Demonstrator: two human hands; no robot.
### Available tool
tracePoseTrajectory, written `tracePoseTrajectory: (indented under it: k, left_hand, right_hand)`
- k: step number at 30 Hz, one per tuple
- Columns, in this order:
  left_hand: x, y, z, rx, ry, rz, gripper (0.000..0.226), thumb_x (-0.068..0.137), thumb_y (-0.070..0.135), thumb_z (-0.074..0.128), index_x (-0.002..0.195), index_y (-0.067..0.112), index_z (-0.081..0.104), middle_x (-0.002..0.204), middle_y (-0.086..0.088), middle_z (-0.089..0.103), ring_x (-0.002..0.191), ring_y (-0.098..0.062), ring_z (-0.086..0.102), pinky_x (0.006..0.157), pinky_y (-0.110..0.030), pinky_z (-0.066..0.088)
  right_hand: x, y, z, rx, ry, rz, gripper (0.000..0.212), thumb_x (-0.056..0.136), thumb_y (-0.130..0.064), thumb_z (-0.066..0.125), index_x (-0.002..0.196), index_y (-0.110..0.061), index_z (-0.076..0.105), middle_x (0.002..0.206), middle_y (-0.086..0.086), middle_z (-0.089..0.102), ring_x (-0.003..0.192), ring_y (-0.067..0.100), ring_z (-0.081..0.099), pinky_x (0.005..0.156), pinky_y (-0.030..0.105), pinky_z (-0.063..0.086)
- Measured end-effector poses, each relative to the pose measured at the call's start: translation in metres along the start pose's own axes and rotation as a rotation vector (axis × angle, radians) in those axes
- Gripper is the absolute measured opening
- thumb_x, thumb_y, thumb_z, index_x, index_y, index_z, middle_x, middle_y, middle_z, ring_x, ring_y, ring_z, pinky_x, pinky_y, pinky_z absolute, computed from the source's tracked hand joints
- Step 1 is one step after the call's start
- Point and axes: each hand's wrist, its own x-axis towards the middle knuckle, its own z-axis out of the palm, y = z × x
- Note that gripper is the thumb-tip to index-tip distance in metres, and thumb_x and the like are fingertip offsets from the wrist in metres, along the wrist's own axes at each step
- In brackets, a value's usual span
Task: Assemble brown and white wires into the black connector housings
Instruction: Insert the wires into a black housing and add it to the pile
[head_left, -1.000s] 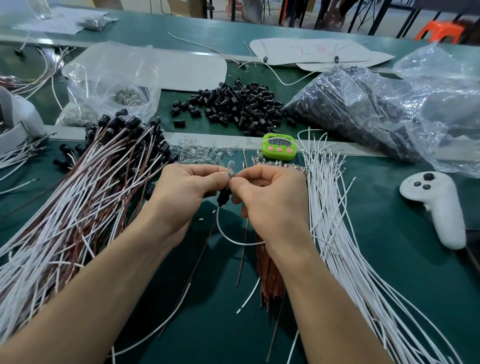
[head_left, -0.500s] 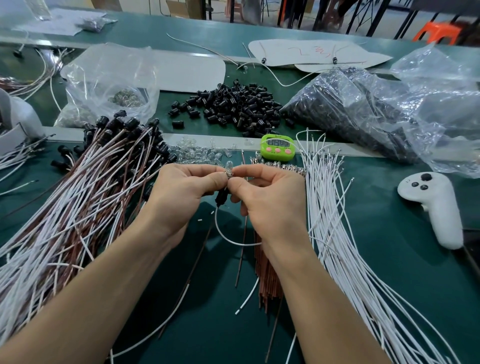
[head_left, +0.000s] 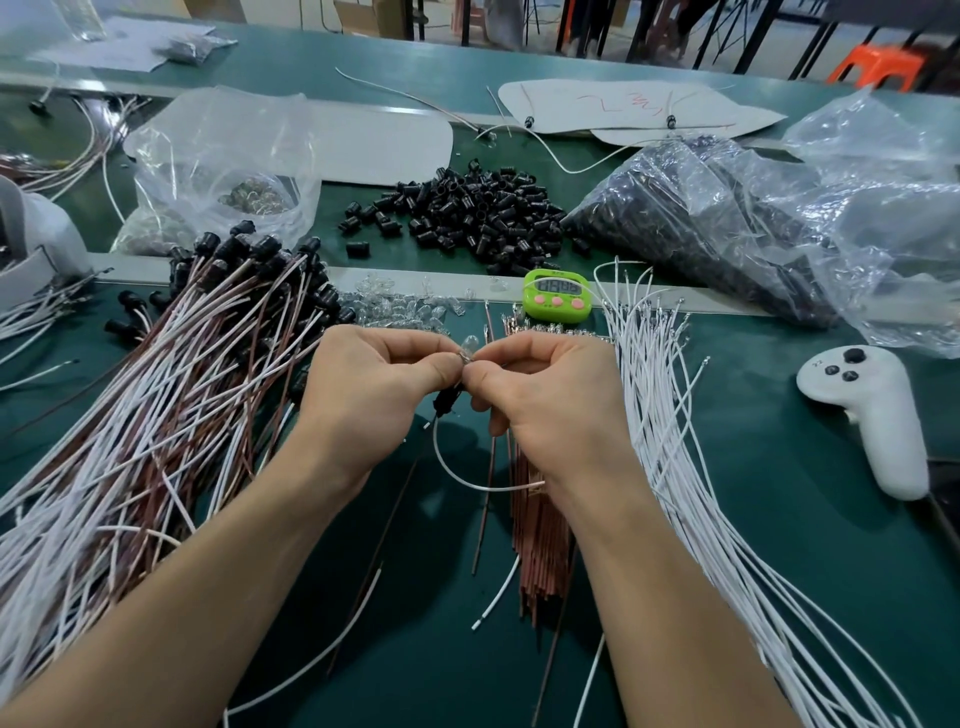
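black housing: the small black plastic connector housing hangs at centre between both hands, and a thin white wire loops out below it.
left hand: thumb and forefinger pinch the housing's upper end.
right hand: fingertips pinch a tiny clear glass bulb against the left's, other fingers curled.
change: barely any in the last second. the pinch is the same, and the bulb shows more clearly above the fingertips.
meaning: this piece is probably still being seated, not yet finished.
stock: a heap of loose black housings lies far, a sheaf of white wires right.
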Motion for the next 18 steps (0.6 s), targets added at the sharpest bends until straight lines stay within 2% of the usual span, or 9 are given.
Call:
tracePoseTrajectory:
  k: [5, 7, 11, 13, 15, 18]
  left_hand:
    - [0.0, 0.001, -0.001, 0.088, -0.04, 0.038, 0.023, 0.081, -0.001, 0.078, 0.072, 0.02, 0.082, 0.069, -0.001, 0.077, 0.063, -0.008, 0.067, 0.069, -0.02, 0.057]
    - [0.0, 0.002, -0.001, 0.111, -0.043, 0.042, 0.022, 0.082, -0.002, 0.078, 0.073, 0.018, 0.081, 0.069, -0.002, 0.077, 0.063, -0.009, 0.067, 0.071, -0.026, 0.059]
    - [-0.002, 0.003, 0.0, 0.168, -0.02, 0.042, 0.027, 0.082, 0.002, 0.08, 0.076, 0.028, 0.081, 0.069, 0.001, 0.077, 0.064, -0.01, 0.067, 0.076, -0.035, 0.06]
    - [-0.002, 0.003, -0.001, 0.167, -0.038, 0.044, 0.03, 0.082, 0.002, 0.081, 0.076, 0.031, 0.081, 0.069, 0.002, 0.077, 0.064, -0.008, 0.068, 0.073, -0.03, 0.06]
    - [-0.001, 0.004, -0.002, 0.178, -0.092, 0.046, 0.031, 0.081, 0.002, 0.08, 0.075, 0.031, 0.081, 0.068, 0.004, 0.076, 0.061, -0.003, 0.067, 0.068, -0.019, 0.058]
    - [0.0, 0.004, -0.005, 0.206, -0.177, 0.052, 0.026, 0.081, 0.003, 0.08, 0.077, 0.029, 0.081, 0.069, 0.002, 0.077, 0.062, -0.003, 0.066, 0.067, -0.015, 0.055]
  right_hand:
    - [0.001, 0.0, -0.006, -0.175, 0.011, -0.054, 0.015, 0.074, -0.012, 0.085, 0.065, -0.02, 0.076, 0.057, -0.003, 0.072, 0.043, 0.008, 0.062, 0.048, 0.023, 0.047]
    - [0.001, 0.001, -0.007, -0.223, 0.02, -0.083, 0.014, 0.073, -0.014, 0.086, 0.065, -0.02, 0.076, 0.057, -0.005, 0.071, 0.044, 0.006, 0.062, 0.049, 0.022, 0.047]
    - [0.001, 0.0, -0.008, -0.304, 0.018, -0.127, 0.014, 0.072, -0.015, 0.088, 0.066, -0.02, 0.077, 0.055, -0.009, 0.07, 0.046, 0.004, 0.063, 0.049, 0.019, 0.046]
    - [0.002, 0.0, -0.011, -0.302, -0.01, -0.119, 0.014, 0.072, -0.015, 0.089, 0.066, -0.019, 0.078, 0.057, -0.008, 0.072, 0.05, 0.008, 0.067, 0.051, 0.025, 0.052]
    - [0.004, -0.002, -0.016, -0.324, -0.057, -0.117, 0.015, 0.072, -0.015, 0.09, 0.066, -0.02, 0.077, 0.059, -0.007, 0.073, 0.056, 0.013, 0.072, 0.057, 0.032, 0.06]
    - [0.005, -0.005, -0.023, -0.353, -0.126, -0.164, 0.018, 0.069, -0.015, 0.092, 0.064, -0.023, 0.077, 0.06, -0.009, 0.073, 0.058, 0.01, 0.072, 0.059, 0.029, 0.061]
